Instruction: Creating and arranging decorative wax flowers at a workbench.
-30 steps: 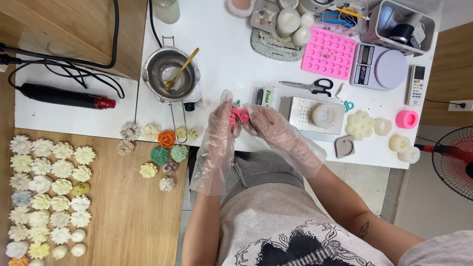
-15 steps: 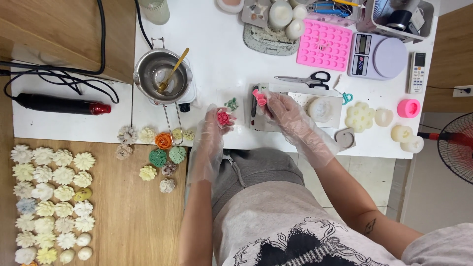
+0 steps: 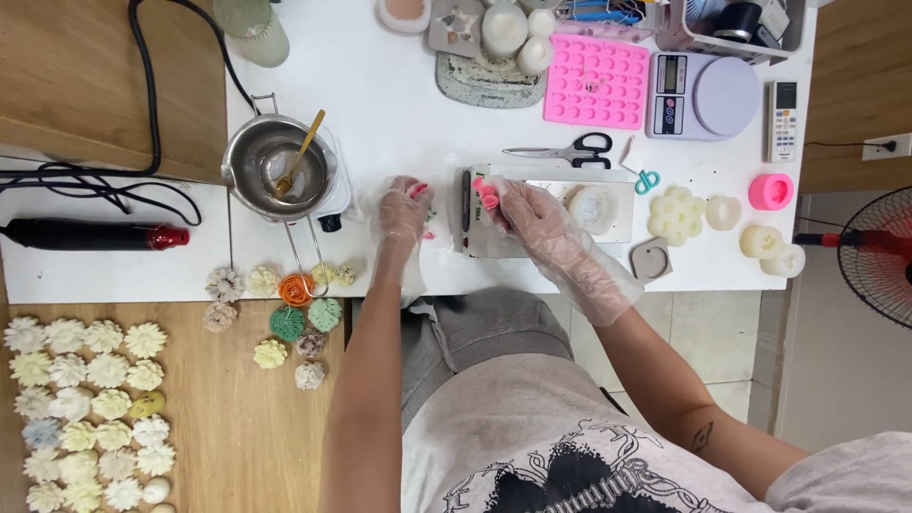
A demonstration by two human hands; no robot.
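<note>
Both my hands wear thin clear gloves and rest on the white table (image 3: 399, 85). My left hand (image 3: 403, 211) pinches a small pink piece at its fingertips, just right of the metal pot (image 3: 277, 171). My right hand (image 3: 524, 217) holds another pink piece (image 3: 486, 195) over the left end of a white tray (image 3: 549, 245). A round white wax shape (image 3: 591, 207) lies in that tray, to the right of my fingers. The hands are about a palm's width apart.
A wooden spoon stands in the pot. Scissors (image 3: 562, 150), a pink silicone mould (image 3: 596, 81), a scale (image 3: 705, 95), a remote (image 3: 784, 119) and white moulds (image 3: 676, 215) fill the table's right half. A heat gun (image 3: 90, 235) lies left; several wax flowers (image 3: 85, 408) cover the wooden top. A fan (image 3: 879, 256) stands right.
My hands were together at the table's near edge around one pink piece. They have separated and moved forward: the right onto the white tray, the left toward the pot.
</note>
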